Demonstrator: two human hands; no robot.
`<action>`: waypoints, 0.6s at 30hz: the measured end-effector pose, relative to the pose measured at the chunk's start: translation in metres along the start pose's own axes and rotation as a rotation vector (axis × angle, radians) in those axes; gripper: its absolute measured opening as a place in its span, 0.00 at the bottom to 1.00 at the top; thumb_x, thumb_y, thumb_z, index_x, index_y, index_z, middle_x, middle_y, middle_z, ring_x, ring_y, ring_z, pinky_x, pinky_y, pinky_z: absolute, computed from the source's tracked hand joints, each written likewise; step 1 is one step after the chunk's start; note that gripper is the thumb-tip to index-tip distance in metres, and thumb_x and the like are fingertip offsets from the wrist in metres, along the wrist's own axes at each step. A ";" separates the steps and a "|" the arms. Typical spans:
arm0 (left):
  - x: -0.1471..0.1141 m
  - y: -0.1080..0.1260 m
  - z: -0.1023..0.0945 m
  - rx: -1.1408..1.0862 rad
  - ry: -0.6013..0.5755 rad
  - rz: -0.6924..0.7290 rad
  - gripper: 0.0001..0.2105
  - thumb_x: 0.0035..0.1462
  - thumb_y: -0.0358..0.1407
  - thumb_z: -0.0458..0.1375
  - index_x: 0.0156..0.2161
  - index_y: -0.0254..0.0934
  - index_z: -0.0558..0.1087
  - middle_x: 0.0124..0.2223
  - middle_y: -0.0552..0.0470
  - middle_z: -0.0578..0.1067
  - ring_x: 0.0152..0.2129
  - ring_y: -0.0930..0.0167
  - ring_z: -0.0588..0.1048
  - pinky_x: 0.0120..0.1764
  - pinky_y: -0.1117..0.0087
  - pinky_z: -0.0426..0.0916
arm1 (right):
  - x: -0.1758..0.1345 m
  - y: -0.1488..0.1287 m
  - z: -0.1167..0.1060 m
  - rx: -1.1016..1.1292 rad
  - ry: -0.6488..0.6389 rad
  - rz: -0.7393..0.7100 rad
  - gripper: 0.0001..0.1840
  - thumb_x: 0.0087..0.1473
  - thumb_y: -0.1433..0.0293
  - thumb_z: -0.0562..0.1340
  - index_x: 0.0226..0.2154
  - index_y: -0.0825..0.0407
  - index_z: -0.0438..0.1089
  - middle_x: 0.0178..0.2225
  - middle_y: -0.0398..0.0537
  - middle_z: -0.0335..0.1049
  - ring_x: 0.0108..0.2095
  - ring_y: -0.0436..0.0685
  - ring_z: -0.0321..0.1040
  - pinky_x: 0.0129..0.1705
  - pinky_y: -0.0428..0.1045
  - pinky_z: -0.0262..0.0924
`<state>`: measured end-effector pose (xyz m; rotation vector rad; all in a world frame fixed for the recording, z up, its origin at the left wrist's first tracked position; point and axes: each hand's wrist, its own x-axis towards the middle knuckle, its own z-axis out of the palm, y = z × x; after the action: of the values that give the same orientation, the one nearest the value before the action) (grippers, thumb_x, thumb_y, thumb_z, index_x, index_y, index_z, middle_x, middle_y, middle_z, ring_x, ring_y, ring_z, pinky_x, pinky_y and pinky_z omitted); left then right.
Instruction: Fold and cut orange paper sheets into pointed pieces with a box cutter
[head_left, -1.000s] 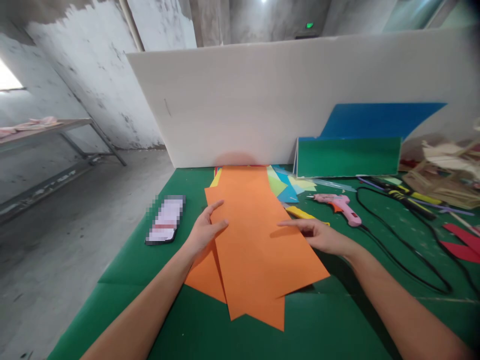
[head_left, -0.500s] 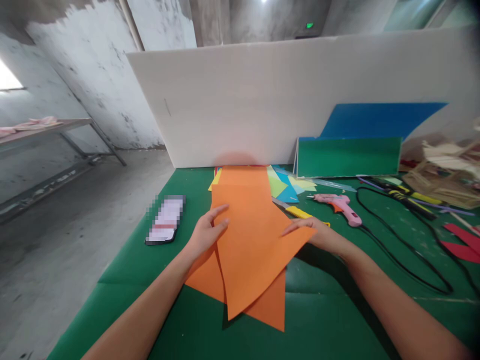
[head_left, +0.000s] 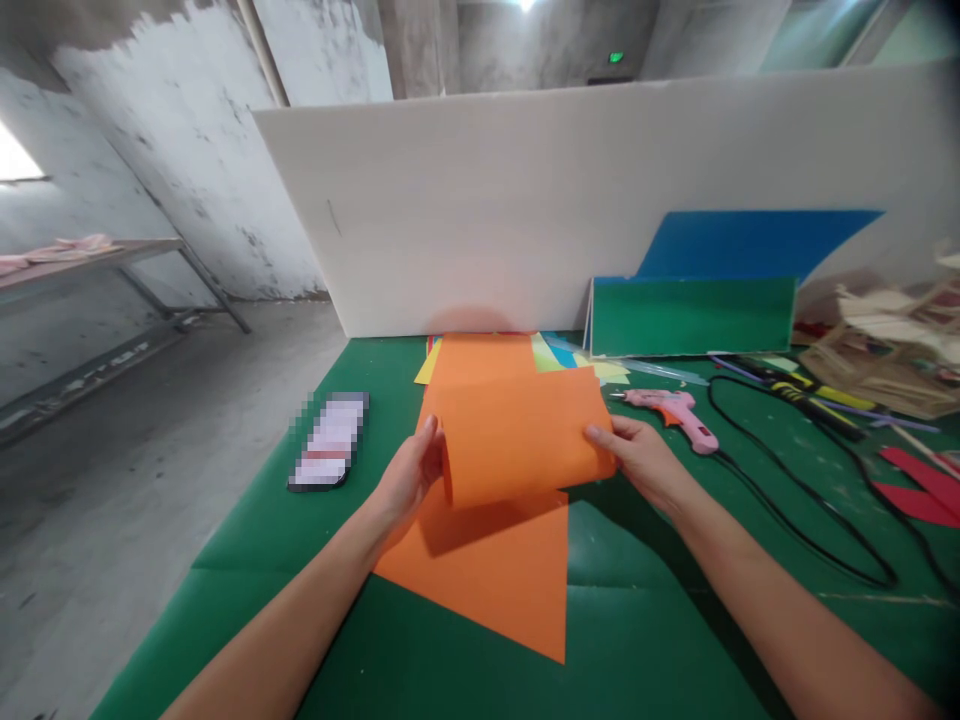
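Observation:
An orange sheet of paper is held above the table, its near part curled up and over. My right hand grips the sheet's right edge, thumb on top and fingers behind it. At the left edge my left hand is closed around the paper, with the thumb up and some fingers hidden behind the sheet. Beneath lies a second orange sheet, flat on the green table and slightly turned. More orange paper shows behind, on top of yellow and blue sheets.
A phone lies to the left. On the right are a pink glue gun with a black cord, yellow-black tools and red pieces. A white board stands behind, with a green panel and blue sheet against it.
The held orange sheet has gone from draping toward me to being lifted and curled over. Both hands now grip its side edges, and more of the lower orange sheet is uncovered.

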<state>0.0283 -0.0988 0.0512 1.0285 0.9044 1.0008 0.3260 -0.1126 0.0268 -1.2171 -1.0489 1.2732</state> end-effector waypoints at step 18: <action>-0.012 0.023 -0.009 0.392 -0.294 -0.181 0.15 0.50 0.44 0.66 0.40 0.37 0.79 0.43 0.45 0.80 0.40 0.58 0.78 0.41 0.62 0.72 | -0.010 -0.014 0.014 -0.141 -0.114 -0.115 0.31 0.43 0.55 0.71 0.49 0.47 0.70 0.41 0.49 0.77 0.44 0.65 0.73 0.47 0.59 0.66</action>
<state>0.0111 -0.1031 0.0717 1.3544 0.9473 0.5110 0.3128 -0.1209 0.0434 -1.1815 -1.2921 1.2071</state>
